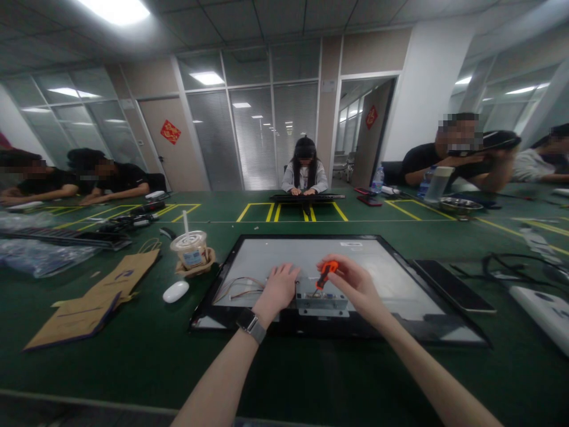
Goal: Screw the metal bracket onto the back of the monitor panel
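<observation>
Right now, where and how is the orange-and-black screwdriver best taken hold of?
Probably by its thick orange-and-black handle, from above and your right, where your right hand has its grip. The handle leans rightward above the silver metal bracket, while the thin shaft slants down toward it, offering less to hold.

The screwdriver (328,274), orange and black at the handle, stands tilted in the right hand (351,281), its shaft slanting down to the left toward the grey metal bracket (322,309); whether its tip touches is too small to tell; the bracket sits on the panel (311,250) near its near edge; the panel, pale grey with a black border and a small white label at the far side, lies flat; thin wires (244,291) curl over its left part.
</observation>
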Tool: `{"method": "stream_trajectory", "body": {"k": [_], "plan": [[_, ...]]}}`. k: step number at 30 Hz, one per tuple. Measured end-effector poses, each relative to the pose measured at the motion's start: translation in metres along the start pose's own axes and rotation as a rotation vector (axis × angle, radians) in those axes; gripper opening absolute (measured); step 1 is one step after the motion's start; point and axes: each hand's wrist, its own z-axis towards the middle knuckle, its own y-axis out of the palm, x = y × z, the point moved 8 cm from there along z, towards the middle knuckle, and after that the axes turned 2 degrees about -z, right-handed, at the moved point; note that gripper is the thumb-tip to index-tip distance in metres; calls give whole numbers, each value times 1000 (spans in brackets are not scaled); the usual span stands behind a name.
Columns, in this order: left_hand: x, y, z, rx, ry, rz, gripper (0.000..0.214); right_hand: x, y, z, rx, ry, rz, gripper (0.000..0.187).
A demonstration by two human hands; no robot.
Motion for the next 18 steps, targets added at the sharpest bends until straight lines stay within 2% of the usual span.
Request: {"method": "stream_trajectory", "body": {"k": [6, 13, 18], "plan": [[1, -2, -1, 0, -5, -2, 48, -4, -3, 3, 11, -16, -1, 15], [-1, 1, 0, 3, -7, -2, 48, 4, -7, 2, 49, 17, 25, 27], [-1, 2, 1, 10, -3, -10, 48, 4, -5, 1, 43, 23, 57, 24]]}}
